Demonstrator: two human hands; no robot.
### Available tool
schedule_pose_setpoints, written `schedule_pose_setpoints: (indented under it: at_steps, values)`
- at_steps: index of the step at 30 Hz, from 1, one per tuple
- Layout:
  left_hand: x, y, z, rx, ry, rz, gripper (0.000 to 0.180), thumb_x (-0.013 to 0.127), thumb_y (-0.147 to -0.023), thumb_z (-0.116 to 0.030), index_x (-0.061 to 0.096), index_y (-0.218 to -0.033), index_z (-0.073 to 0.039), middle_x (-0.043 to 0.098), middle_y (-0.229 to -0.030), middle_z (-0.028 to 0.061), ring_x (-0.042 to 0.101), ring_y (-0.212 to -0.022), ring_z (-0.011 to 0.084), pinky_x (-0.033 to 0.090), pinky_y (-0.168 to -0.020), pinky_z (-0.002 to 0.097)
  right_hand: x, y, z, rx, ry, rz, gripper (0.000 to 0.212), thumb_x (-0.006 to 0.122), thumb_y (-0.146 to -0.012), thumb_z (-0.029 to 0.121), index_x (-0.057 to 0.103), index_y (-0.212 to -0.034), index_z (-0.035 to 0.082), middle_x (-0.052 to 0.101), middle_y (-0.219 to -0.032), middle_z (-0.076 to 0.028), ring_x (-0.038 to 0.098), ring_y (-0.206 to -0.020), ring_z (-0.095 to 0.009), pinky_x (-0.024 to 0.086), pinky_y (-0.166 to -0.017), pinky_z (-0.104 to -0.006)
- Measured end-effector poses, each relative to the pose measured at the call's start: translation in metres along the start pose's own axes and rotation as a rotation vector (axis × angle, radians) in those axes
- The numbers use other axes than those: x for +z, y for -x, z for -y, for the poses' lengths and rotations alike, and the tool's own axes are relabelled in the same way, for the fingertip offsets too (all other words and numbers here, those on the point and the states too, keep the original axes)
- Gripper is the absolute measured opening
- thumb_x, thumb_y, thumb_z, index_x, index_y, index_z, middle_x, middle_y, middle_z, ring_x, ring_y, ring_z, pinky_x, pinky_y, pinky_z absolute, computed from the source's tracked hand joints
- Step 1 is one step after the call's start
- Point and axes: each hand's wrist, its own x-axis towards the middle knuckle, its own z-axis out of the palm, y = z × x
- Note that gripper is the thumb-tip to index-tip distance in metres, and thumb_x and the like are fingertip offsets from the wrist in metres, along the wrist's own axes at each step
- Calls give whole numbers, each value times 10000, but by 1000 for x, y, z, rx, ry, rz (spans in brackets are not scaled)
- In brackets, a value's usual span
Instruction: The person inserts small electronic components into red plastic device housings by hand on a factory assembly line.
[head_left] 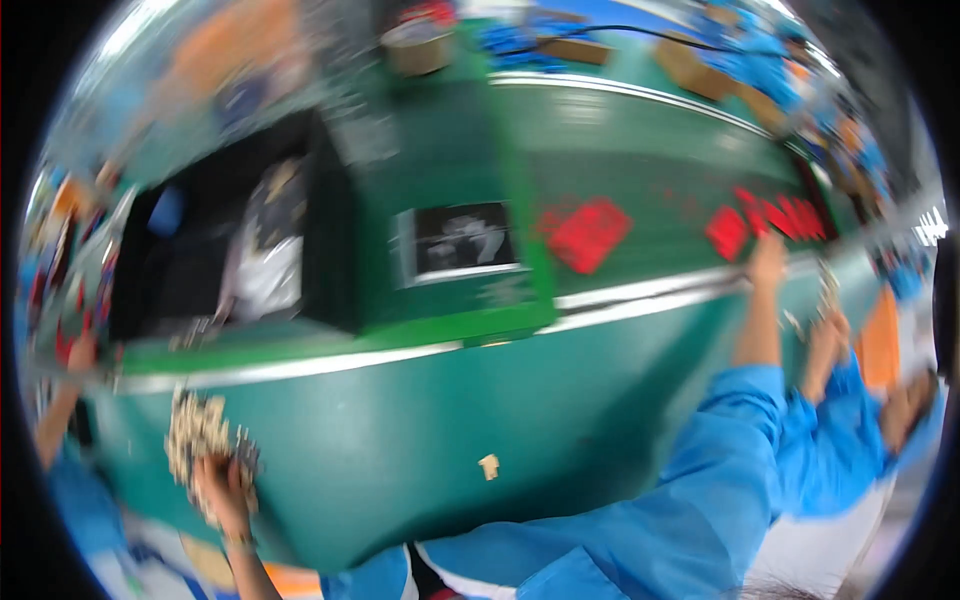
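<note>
My left hand (226,497) is on the near edge of a heap of small beige pieces (197,432) at the left of the green table. Its fingers are among the pieces, and blur hides whether they grip any. My right arm, in a blue sleeve, stretches far to the right. There my right hand (767,262) is at several flat red pieces (795,217) on the belt; its fingers are smeared by motion. Two more red pieces, one nearer (727,233) and one farther left (588,236), lie flat on the belt. A single beige piece (488,467) lies mid-table.
Behind the table runs a green conveyor belt (640,140) with pale metal rails. A black bin (335,225) holding clear plastic bags stands at left, beside a framed dark picture card (463,238). A co-worker's hands (826,335) are close at right; another person's hand (82,352) is at far left.
</note>
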Motion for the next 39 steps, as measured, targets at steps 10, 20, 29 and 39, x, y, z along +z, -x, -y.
schedule_pose_setpoints:
  at_steps: [10, 20, 29, 39]
  values:
    - [22, -15, -123, 18, -230, 42, 119, 603, -878, -24, 634, -986, 14, 620, -900, 102, 601, -848, 208, 468, -772, 285, -9, -16, -30, -36, -206, 239, 241, 513, -919, 223, 564, -1105, 77, 616, -967, -149, 610, -915, -333, 478, -798, -433]
    - [32, -4, -143, 702, -186, 50, 218, 757, -695, -2, 723, -902, -59, 469, -568, 49, 477, -552, 195, 366, -507, 300, -511, 188, 308, -770, -1274, -58, 110, 649, -558, 146, 587, -638, 190, 492, -601, -1, 490, -504, -192, 387, -461, -355]
    - [47, 30, -140, 545, 622, 740, 225, 688, -809, 0, 624, -1025, -4, 665, -875, 71, 630, -773, 140, 509, -644, 269, -595, 186, 399, -490, -1866, 819, 245, 673, -825, 94, 601, -1051, 33, 585, -929, -52, 579, -715, -133, 470, -616, -254]
    - [32, 47, -160, -48, 657, 919, 336, 646, -861, 20, 477, -1151, -3, 657, -847, 97, 613, -696, 102, 467, -579, 188, -625, 187, 421, -171, -2101, 855, 98, 641, -823, -24, 656, -919, -14, 658, -883, -77, 661, -764, -120, 534, -677, -243]
